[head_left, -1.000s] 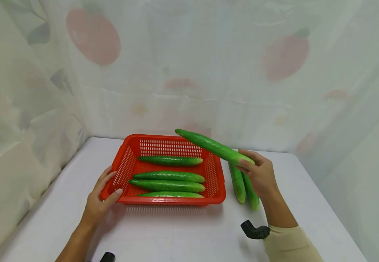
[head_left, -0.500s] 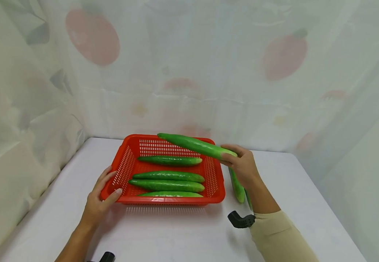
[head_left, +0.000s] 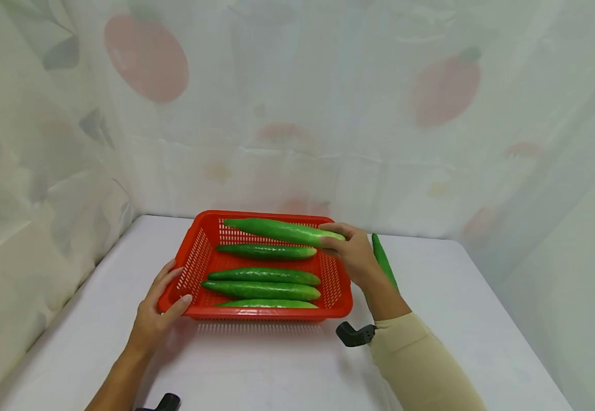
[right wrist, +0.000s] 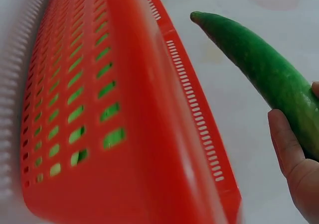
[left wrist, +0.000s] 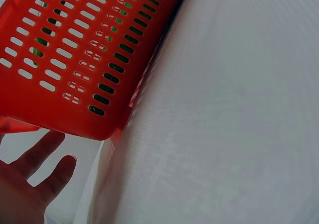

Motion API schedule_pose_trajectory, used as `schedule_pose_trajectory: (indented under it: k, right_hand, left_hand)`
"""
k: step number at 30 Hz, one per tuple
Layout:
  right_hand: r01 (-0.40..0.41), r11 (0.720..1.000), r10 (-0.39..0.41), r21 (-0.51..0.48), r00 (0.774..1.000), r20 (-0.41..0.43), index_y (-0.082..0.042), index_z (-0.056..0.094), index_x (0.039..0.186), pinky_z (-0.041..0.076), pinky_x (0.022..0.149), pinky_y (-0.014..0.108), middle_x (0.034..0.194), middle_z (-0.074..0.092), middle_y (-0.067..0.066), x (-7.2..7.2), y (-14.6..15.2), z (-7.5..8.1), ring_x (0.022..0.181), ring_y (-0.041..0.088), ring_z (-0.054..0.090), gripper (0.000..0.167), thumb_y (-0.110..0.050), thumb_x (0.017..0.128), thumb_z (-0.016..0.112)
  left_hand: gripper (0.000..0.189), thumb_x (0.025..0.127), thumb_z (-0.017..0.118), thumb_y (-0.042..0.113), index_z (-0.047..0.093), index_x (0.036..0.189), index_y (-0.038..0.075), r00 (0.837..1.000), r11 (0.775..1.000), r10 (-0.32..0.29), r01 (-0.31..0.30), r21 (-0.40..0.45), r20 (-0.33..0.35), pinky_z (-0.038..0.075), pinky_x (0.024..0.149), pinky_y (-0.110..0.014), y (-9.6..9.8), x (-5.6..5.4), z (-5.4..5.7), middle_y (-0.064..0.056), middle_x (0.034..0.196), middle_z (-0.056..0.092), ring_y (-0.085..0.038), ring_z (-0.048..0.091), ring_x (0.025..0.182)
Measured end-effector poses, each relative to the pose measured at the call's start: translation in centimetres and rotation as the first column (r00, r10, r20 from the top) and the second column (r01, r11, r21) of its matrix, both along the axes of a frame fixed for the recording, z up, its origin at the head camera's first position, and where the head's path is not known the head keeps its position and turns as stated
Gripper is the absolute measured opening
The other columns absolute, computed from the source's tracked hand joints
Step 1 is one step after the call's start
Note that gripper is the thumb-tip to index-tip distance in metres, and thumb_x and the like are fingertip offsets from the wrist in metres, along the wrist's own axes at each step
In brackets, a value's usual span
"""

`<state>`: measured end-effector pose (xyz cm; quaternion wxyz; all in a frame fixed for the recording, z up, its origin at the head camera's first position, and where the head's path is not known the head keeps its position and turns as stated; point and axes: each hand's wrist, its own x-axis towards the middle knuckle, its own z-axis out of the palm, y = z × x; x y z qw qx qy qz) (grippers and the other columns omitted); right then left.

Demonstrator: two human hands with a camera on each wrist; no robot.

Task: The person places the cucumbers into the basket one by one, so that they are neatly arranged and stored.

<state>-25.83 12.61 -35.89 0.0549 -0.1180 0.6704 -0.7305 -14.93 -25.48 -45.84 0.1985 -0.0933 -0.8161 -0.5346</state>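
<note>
My right hand (head_left: 351, 251) grips a long green cucumber (head_left: 272, 230) by its pale end, its darker end pointing left. The cucumber hangs over the back part of a red plastic basket (head_left: 256, 313). In the right wrist view, the thumb and part of the palm show against the cucumber (right wrist: 264, 59). Several more cucumbers (head_left: 264, 275) lie crosswise inside the basket. My left hand (head_left: 156, 308) rests on the basket's front left corner, fingers along the left rim and thumb at the front rim. Its fingers look fairly straight in the left wrist view.
Right of the basket another cucumber (head_left: 384, 260) lies on the white table (head_left: 277, 365), partly covered by my right forearm. A printed sheet (head_left: 297, 114) hangs behind the table, with more sheeting at both sides.
My right hand has carried the cucumber leftward and slightly down, from right of the basket to over it. The forearm now covers more of the table cucumbers. The left hand stays put.
</note>
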Motion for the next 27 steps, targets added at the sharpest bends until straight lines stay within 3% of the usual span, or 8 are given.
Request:
schedule_pose_trajectory:
  k: [8, 14, 27]
  right_hand:
    - [-0.040, 0.999, 0.039, 0.032, 0.999, 0.023, 0.005, 0.062, 0.120, 0.051, 0.086, 0.041, 0.122, 0.053, 0.017, -0.7, -1.2, -0.6, 0.089, 0.029, 0.066, 0.033, -0.008, 0.091, 0.067]
    - [-0.068, 0.996, 0.064, 0.066, 0.996, 0.057, 0.005, 0.061, 0.122, 0.051, 0.087, 0.042, 0.122, 0.052, 0.019, -1.0, -2.1, -1.0, 0.094, 0.037, 0.064, 0.034, -0.006, 0.090, 0.067]
    - [-0.081, 0.983, 0.065, 0.168, 0.993, 0.096, 0.007, 0.062, 0.120, 0.052, 0.084, 0.044, 0.112, 0.060, 0.016, -1.9, -3.6, -2.5, 0.093, 0.026, 0.064, 0.034, 0.000, 0.087, 0.068]
  left_hand:
    - [0.054, 0.091, 0.062, 0.009, 0.046, 0.142, 0.008, 1.000, 1.000, -0.003, 0.003, -0.003, -0.002, 0.038, 0.090, -0.011, 0.0, 0.0, 0.1, -0.002, 0.155, 0.027, -0.008, 0.034, 0.131]
    - [0.053, 0.091, 0.061, 0.009, 0.046, 0.142, 0.008, 1.000, 1.000, -0.005, 0.005, 0.003, -0.001, 0.038, 0.091, -0.011, 0.1, 0.0, 0.1, -0.002, 0.155, 0.027, -0.008, 0.034, 0.131]
    - [0.053, 0.091, 0.062, 0.009, 0.046, 0.142, 0.007, 1.000, 1.000, -0.009, 0.009, 0.017, 0.005, 0.038, 0.090, -0.012, 0.2, 0.0, 0.1, -0.002, 0.155, 0.026, -0.008, 0.035, 0.130]
